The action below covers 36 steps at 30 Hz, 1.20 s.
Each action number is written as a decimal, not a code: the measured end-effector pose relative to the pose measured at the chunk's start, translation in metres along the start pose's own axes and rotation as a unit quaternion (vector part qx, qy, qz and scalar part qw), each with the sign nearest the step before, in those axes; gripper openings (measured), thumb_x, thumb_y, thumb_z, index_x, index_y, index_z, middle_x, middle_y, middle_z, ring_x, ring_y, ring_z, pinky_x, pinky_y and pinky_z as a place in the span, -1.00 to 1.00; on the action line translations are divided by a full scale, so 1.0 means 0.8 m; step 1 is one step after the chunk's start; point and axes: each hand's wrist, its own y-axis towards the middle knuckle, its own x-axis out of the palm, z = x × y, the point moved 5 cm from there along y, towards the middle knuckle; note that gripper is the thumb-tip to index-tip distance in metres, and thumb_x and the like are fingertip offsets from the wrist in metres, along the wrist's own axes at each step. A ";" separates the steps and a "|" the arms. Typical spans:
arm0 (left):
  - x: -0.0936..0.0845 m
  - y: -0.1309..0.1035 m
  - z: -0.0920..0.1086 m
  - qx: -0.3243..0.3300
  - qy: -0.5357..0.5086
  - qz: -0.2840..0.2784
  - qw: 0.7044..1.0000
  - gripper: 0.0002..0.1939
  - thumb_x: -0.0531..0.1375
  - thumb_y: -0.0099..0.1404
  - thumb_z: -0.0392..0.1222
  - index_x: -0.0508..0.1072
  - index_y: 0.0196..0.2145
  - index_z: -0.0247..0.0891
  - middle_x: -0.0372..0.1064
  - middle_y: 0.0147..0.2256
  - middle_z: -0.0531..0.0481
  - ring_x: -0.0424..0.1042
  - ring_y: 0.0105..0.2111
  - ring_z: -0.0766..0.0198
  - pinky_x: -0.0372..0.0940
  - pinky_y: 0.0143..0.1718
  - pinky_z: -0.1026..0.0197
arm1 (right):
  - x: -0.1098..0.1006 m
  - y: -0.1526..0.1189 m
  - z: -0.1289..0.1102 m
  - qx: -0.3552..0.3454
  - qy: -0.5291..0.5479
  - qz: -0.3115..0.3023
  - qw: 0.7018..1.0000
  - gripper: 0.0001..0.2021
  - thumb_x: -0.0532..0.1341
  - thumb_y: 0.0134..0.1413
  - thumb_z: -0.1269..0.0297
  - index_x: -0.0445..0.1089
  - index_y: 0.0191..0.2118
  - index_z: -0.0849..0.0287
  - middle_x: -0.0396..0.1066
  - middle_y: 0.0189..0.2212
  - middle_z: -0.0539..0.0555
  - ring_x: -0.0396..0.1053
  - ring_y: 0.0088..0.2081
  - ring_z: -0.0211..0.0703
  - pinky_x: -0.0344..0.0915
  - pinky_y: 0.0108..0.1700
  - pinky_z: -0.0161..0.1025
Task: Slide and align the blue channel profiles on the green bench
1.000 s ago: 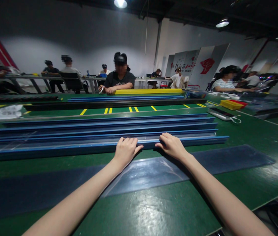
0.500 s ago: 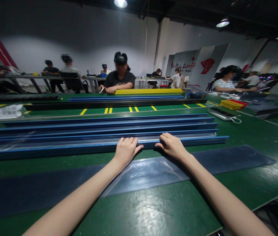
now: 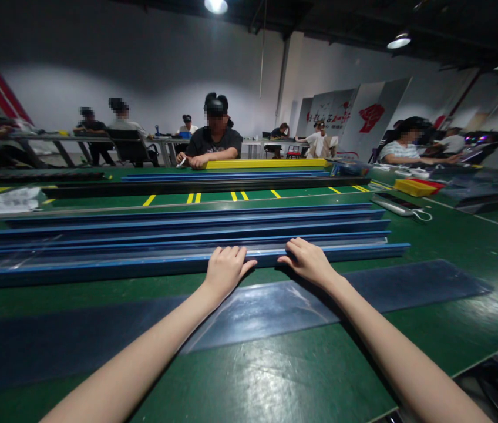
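Note:
Both my hands grip the near wall of a long blue plastic channel [image 3: 99, 268] that lies on the green table. My left hand [image 3: 226, 270] hooks its fingers over the rim, thumb pointing right along the outer side. A short stretch to the right, my right hand [image 3: 306, 258] curls over the same rim, its thumb pointing left. More blue channels [image 3: 187, 225] lie parallel just behind. Under my forearms a flat, glossy clear plastic strip [image 3: 266, 311] rests on the table, running left to right.
Beyond the channels lie a long black bar [image 3: 165, 188] and a yellow bar [image 3: 266, 164], where a co-worker [image 3: 216, 141] sits. A phone on a white device [image 3: 399, 204] with a cable and a yellow tray [image 3: 414, 188] are at right. White wrapped material [image 3: 6, 200] lies at left.

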 end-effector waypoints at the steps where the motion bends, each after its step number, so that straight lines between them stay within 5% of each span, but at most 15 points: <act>1: 0.000 0.000 0.000 0.000 -0.001 0.000 1.000 -0.67 0.00 0.23 0.06 0.33 -0.41 -0.26 0.36 -0.49 -0.02 0.31 -0.46 0.24 -0.01 -0.42 0.20 | 0.000 0.000 0.000 -0.001 0.000 0.000 1.000 -0.69 -0.03 0.11 0.04 0.24 -0.43 0.17 0.31 -0.41 0.06 0.24 -0.35 -0.21 0.05 -0.39 -0.34; 36: 0.000 0.000 -0.001 -0.005 0.008 0.003 1.000 -0.66 0.02 0.21 0.07 0.33 -0.42 -0.29 0.33 -0.42 -0.05 0.27 -0.37 0.20 0.03 -0.40 0.20 | 0.001 -0.001 0.001 -0.006 -0.002 0.012 1.000 -0.68 -0.02 0.10 0.03 0.23 -0.44 0.18 0.30 -0.42 0.06 0.24 -0.36 -0.22 0.05 -0.39 -0.34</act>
